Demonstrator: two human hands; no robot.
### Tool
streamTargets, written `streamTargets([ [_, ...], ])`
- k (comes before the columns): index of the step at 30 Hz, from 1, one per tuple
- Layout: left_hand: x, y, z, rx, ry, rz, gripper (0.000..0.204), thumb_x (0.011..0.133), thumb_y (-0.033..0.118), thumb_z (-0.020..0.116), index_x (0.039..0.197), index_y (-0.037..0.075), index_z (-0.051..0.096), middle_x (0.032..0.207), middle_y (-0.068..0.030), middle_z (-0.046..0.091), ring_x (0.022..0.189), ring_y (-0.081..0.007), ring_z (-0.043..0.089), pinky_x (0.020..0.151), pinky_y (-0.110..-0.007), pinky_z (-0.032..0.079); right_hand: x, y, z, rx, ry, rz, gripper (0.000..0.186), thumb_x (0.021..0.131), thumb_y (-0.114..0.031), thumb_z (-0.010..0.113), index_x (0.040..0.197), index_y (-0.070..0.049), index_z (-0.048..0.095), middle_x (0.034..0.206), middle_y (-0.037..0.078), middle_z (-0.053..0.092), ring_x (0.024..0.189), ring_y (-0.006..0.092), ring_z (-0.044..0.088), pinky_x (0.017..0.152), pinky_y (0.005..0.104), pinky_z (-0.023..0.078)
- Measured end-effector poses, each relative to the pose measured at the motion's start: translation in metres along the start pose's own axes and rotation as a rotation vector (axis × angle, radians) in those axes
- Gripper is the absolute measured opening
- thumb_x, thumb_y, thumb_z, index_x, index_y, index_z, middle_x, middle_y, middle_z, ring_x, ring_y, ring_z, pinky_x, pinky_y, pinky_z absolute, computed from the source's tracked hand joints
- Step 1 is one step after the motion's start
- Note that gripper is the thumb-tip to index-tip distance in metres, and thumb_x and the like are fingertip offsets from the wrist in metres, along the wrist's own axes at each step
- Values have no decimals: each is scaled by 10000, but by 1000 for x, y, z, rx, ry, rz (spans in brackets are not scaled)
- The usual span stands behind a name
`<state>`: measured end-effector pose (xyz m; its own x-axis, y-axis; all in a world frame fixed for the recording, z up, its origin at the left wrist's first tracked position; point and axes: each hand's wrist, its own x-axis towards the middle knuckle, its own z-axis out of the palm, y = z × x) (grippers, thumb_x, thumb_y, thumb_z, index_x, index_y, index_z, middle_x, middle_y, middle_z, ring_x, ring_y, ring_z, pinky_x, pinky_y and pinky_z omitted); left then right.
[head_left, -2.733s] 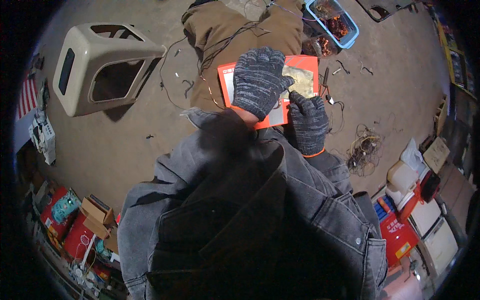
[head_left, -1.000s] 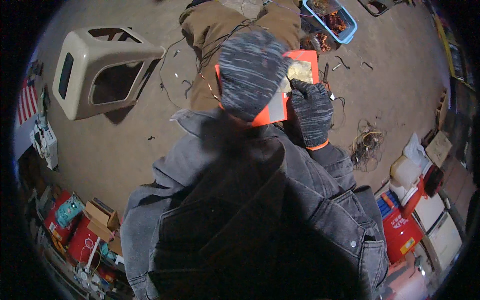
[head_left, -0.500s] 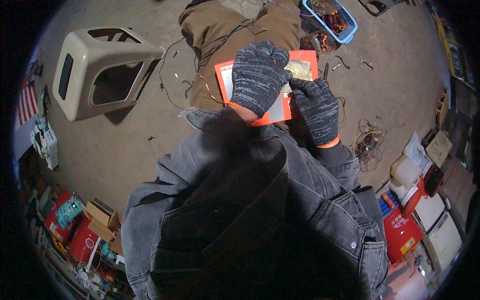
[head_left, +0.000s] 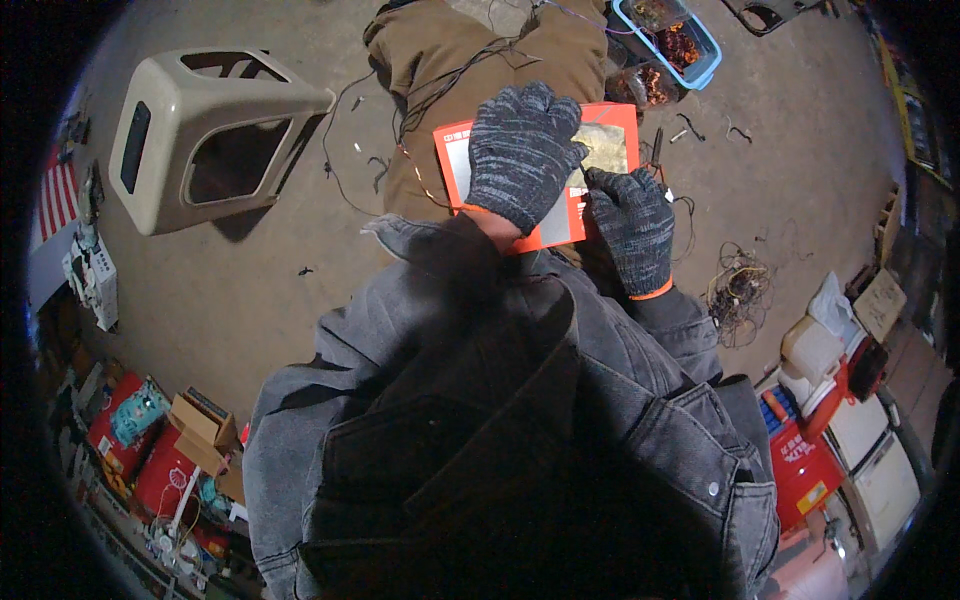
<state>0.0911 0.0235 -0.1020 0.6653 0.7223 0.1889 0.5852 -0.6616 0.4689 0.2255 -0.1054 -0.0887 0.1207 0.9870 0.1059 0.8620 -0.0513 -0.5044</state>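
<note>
An orange-and-white flat panel or box (head_left: pixel 450 165) with a worn yellowish patch (head_left: pixel 604 148) lies across my lap. Over its left part rests my left hand (head_left: pixel 525 155), in a dark grey knit glove, fingers bent down and thumb toward the patch. A thin copper wire (head_left: pixel 424 180) runs up to this hand's wrist side; what lies under the fingers is hidden. My right hand (head_left: pixel 635 225), gloved alike, is closed at the panel's right edge, just below the patch. Whatever it grips is too small or hidden to name. A small white bit shows beside its knuckles.
Dark cables (head_left: pixel 455 85) lie over my brown-clad legs. Beyond the right knee stands a blue tub (head_left: pixel 712 50) holding coppery scrap. A beige plastic housing (head_left: pixel 160 190) sits on the floor at left, a wire tangle (head_left: pixel 738 290) at right. Red containers (head_left: pixel 805 470) stand lower right.
My right hand has drawn slightly down and away from the left thumb, uncovering more of the yellowish patch. My left hand stays on the panel. The whole view has shifted a little.
</note>
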Motion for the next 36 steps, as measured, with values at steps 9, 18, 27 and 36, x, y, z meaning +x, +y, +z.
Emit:
streamTargets([
  [9,-1,-1,-5,-44,7,25,293,758,315,697,939,107,597,895,-115,562,911,-320,531,805,-459,400,-1,-4,-2,137,104,191,227,786,-65,668,1009,-53,705,916,123,654,837,294,617,734,386,502],
  [18,1,-1,-2,13,10,29,295,764,340,693,930,115,596,900,-102,559,906,-314,531,794,-452,399,-1,-9,4,72,134,127,218,777,-71,677,991,-66,714,883,101,648,805,278,612,708,385,498],
  [27,1,-1,-3,-2,43,47,310,756,347,701,940,118,600,904,-104,561,899,-319,529,794,-454,397,-2,-11,11,24,180,151,251,762,-105,698,1011,-133,714,850,98,607,763,281,614,649,389,501],
  [36,0,3,-2,15,10,11,343,750,343,710,985,113,613,933,-115,564,925,-327,530,813,-461,397,-7,-17,13,-39,111,245,246,777,-101,708,1022,-111,729,912,99,666,801,259,656,692,356,523],
])
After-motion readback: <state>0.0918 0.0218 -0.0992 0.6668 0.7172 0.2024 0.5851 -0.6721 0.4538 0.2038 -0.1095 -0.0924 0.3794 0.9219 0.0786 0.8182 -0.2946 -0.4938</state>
